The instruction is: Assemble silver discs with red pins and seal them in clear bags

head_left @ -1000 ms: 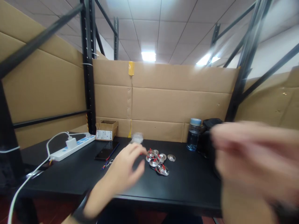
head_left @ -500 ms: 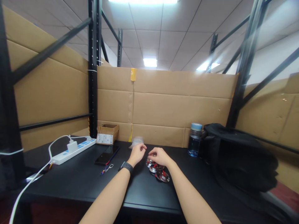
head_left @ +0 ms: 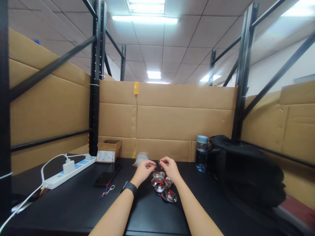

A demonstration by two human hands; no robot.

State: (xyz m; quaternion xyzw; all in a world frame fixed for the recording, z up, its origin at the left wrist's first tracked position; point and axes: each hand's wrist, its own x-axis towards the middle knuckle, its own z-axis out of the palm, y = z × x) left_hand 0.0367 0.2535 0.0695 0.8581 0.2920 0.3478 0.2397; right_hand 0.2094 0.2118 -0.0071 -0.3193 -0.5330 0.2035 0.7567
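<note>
A small heap of shiny metal discs with red parts [head_left: 162, 186] lies on the black table [head_left: 73, 203]. Both of my hands hover just above the heap's far side, close together. My right hand [head_left: 169, 167] pinches a thin small piece between thumb and finger; the piece is too small to name. My left hand [head_left: 144, 168], with a black watch on its wrist, has its fingers curled toward that same piece. A crumpled clear plastic bag [head_left: 140, 158] lies just behind the hands.
A black phone [head_left: 106, 176] and a small pen or keyring [head_left: 107, 190] lie left of the discs. A white power strip [head_left: 69, 167] with a charger, a small cardboard box [head_left: 108, 150], a water bottle [head_left: 201, 158] and a black bag [head_left: 246, 170] ring the table. Cardboard walls and black rack posts enclose it.
My right hand came in from close to the camera and joined the left at the disc heap. Both hands have lifted slightly, now pinching a small piece. The view tilted up a little.
</note>
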